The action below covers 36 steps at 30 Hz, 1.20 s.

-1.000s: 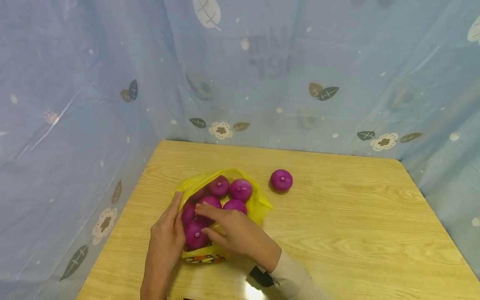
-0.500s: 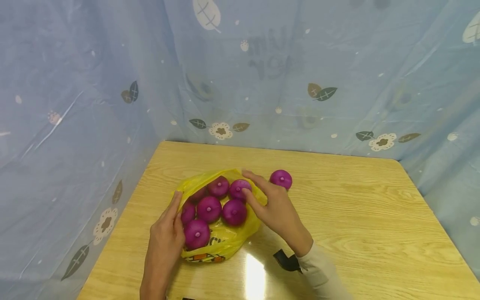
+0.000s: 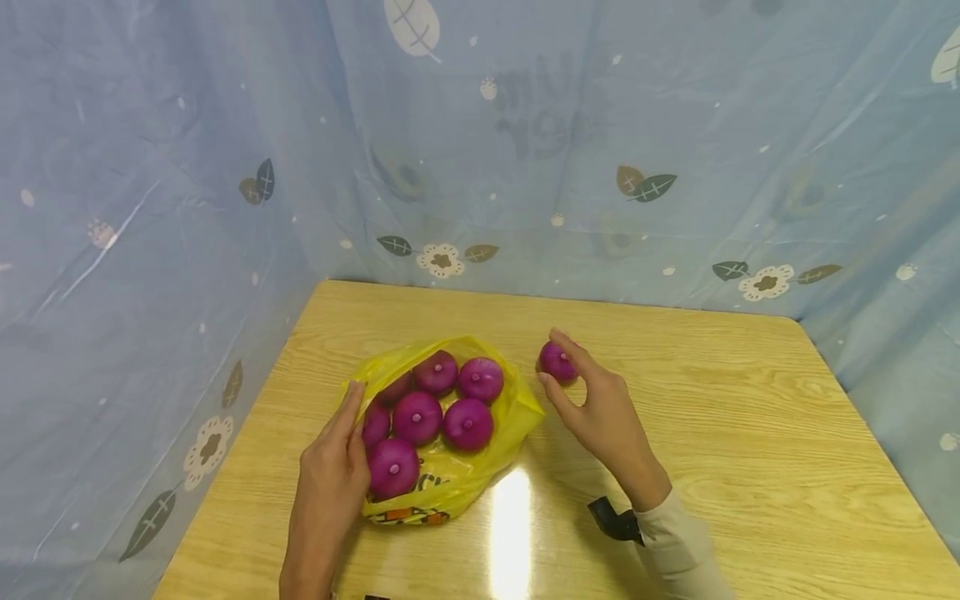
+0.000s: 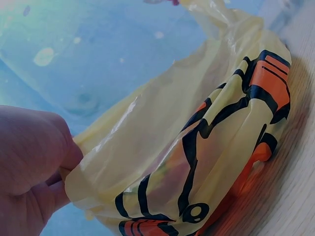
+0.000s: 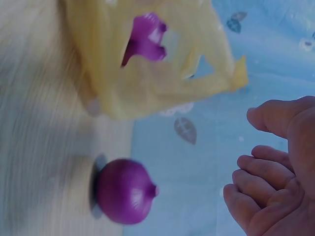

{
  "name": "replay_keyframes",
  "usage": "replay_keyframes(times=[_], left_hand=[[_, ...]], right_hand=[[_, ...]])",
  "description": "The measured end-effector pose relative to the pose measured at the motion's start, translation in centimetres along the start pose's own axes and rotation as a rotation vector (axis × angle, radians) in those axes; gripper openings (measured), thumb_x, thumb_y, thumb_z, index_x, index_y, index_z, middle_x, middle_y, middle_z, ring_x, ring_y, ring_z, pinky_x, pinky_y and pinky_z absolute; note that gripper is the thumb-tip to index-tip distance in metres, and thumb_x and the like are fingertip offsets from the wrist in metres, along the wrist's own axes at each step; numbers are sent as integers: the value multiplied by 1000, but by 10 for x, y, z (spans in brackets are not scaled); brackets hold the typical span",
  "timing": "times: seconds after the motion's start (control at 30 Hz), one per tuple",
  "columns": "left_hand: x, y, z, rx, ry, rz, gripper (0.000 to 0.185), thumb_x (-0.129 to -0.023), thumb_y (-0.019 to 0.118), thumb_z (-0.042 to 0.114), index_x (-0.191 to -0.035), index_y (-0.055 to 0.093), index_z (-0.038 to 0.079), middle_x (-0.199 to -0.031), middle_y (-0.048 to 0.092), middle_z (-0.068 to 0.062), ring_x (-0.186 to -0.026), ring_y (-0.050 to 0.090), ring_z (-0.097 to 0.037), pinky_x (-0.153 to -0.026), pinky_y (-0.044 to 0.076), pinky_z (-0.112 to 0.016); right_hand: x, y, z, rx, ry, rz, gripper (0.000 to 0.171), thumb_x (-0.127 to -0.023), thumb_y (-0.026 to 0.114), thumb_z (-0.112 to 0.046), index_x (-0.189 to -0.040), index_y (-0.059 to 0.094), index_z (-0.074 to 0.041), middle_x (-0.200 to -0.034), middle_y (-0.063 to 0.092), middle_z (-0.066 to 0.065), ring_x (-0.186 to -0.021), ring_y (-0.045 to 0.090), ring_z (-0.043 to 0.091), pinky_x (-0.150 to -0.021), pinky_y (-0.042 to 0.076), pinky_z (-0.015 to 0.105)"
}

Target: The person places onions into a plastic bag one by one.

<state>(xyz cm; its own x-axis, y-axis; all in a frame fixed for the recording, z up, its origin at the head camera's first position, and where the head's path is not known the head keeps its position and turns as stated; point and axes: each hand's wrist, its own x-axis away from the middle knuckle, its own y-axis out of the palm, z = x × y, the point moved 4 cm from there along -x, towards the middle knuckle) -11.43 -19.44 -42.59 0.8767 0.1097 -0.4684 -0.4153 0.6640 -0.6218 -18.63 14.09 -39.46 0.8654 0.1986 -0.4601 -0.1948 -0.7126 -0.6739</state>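
You're reaching your right hand (image 3: 600, 404), fingers spread and not yet gripping, around the loose purple onion (image 3: 557, 363) at frame centre on the worktop (image 3: 750, 433); your left hand (image 3: 330, 475) is pinching the yellow bag (image 3: 450, 487) open. Next, probably: close on the onion, carry it left.

Purple onions, in all: seven in the head view.
Onions in the bag: six, clustered at lower centre of the frame: (image 3: 437, 372), (image 3: 481, 379), (image 3: 417, 417), (image 3: 467, 424), (image 3: 393, 468), and one partly hidden at the bag's left edge (image 3: 375, 425).
Onions loose on the table: one loose onion (image 3: 556, 363), just right of centre, also seen at lower left of the right wrist view (image 5: 126, 191).
Bags: one yellow plastic bag (image 3: 517, 408), printed in orange and black (image 4: 197, 162).
Tables: one wooden table (image 3: 750, 433).
Hands: two, the left hand (image 3: 330, 475) at lower left, the right hand (image 3: 603, 412) at lower centre.
Wrist straps: one black strap (image 3: 613, 518) at the right sleeve.
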Motion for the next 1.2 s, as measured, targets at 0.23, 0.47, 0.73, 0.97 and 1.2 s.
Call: replay_keyframes(times=[0.23, 0.47, 0.73, 0.97, 1.2], left_hand=[[0, 2, -1, -4, -18, -15, 64, -101, 60, -11, -160, 48, 12, -158, 54, -10, -138, 56, -29, -104, 51, -47], [0, 1, -2, -13, -9, -3, 66, -100, 61, -11, -160, 48, 14, -156, 55, -11, -137, 57, -31, -104, 51, -46], [0, 1, -2, -9, -38, -20, 63, -102, 60, -9, -160, 48, 12, -158, 53, -10, -139, 55, -29, -106, 51, -47], [3, 2, -4, -14, -31, -19, 64, -102, 60, -9, -161, 47, 13, -159, 53, -10, -140, 55, -29, -108, 50, -46], [3, 2, -6, -10, -16, -10, 65, -101, 60, -11, -160, 48, 12, -157, 54, -12, -138, 56, -29, -106, 51, -46]], right_hand=[[4, -10, 22, 48, 39, -7, 62, -100, 76, -24, -157, 52, -17, -155, 58, 9, -113, 72, 38, -101, 58, 57], [3, -27, 33, 93, 58, -10, 67, -101, 76, -24, -160, 47, -13, -159, 53, 13, -109, 70, 48, -88, 61, 58], [1, -30, 46, 108, 112, -61, 73, -100, 77, -30, -163, 43, -12, -163, 46, 16, -131, 59, 50, -94, 60, 60], [-1, -8, 62, 78, 153, -144, 81, -98, 78, -35, -164, 38, -11, -166, 40, 21, -143, 48, 50, -113, 46, 65], [-8, 10, 75, 86, 174, -164, 85, -96, 81, -31, -164, 37, -5, -166, 39, 23, -140, 50, 51, -114, 45, 65]])
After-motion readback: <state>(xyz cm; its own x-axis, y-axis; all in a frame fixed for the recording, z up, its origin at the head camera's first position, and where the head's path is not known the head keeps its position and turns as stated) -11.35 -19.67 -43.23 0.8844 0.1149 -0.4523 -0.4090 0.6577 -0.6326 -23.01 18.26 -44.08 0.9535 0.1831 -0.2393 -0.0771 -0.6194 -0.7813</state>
